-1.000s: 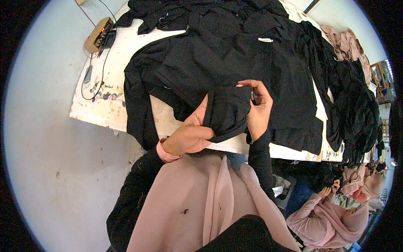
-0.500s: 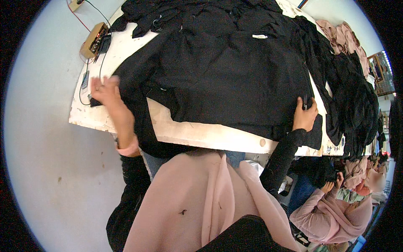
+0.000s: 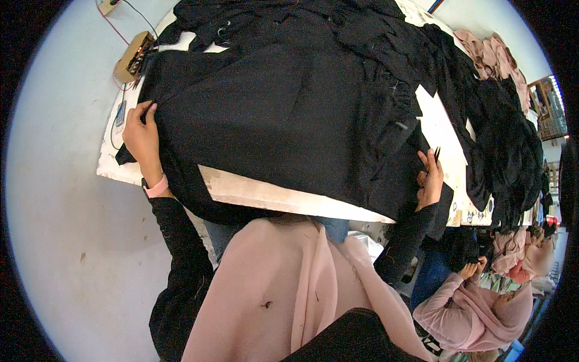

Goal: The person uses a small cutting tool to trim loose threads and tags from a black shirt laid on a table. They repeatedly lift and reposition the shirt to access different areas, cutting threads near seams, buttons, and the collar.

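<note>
Since the earlier frame, the black garment [image 3: 277, 120] has shifted and its right part is now bunched, while the left hand [image 3: 142, 134] has come to its left edge. Going from left, a small device [image 3: 120, 113] lies just beside the left fingers, and a box [image 3: 134, 58] with wires stands above them. The left fingers are bent together and pinch the garment's edge. The garment spreads between the fingers of both hands; a bare strip of the surface [image 3: 259, 192] shows below it. The right hand [image 3: 430, 180] is at its right side, with the fingers closed around a pointed black tool [image 3: 437, 154]. Right of these fingers hang dark cloths [image 3: 512, 151], and pink cloth [image 3: 494, 57] is heaped above, farther away. Below them, to the right, a co-worker [image 3: 476, 308] sits with both hands raised.
</note>
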The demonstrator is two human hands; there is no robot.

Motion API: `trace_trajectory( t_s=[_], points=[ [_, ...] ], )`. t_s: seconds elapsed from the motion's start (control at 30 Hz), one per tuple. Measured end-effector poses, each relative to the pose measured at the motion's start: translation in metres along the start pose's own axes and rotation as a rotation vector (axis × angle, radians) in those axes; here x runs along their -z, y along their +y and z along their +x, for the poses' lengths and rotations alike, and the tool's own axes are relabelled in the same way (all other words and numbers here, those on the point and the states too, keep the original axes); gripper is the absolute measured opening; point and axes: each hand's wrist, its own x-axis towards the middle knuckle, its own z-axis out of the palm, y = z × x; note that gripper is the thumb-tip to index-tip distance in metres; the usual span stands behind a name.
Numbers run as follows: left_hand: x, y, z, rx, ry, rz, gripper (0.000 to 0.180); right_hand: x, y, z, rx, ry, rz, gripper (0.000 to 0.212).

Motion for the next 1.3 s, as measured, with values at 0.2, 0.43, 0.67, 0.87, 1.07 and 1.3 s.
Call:
trace_trajectory(
  t_s=[0.2,0.43,0.67,0.87,1.07,1.3],
  points=[
    [-0.01,-0.025,-0.019,0.024,-0.109,0.037,0.022,-0.051,-0.005,0.017,0.002,-0.144,0.074,0.058],
    [0.011,0.009,-0.024,0.099,-0.192,-0.286,0.022,-0.037,-0.058,0.068,0.608,0.726,-0.596,0.032],
    [0.037,0.083,-0.039,-0.083,-0.419,-0.881,0.067,-0.106,-0.126,-0.026,1.462,0.2,-0.765,0.053],
    [0.005,0.098,-0.038,0.288,-0.564,-1.789,0.086,-0.17,-0.041,-0.115,1.09,-1.078,-1.143,0.038],
    [-0.032,0.099,-0.03,0.834,-0.449,-1.499,0.071,-0.145,-0.012,-0.107,0.783,-1.178,-0.786,0.042],
    [-0.027,0.118,-0.029,0.674,-0.655,-1.586,0.072,-0.129,-0.028,-0.1,0.764,-1.335,-0.49,0.04]
  ],
)
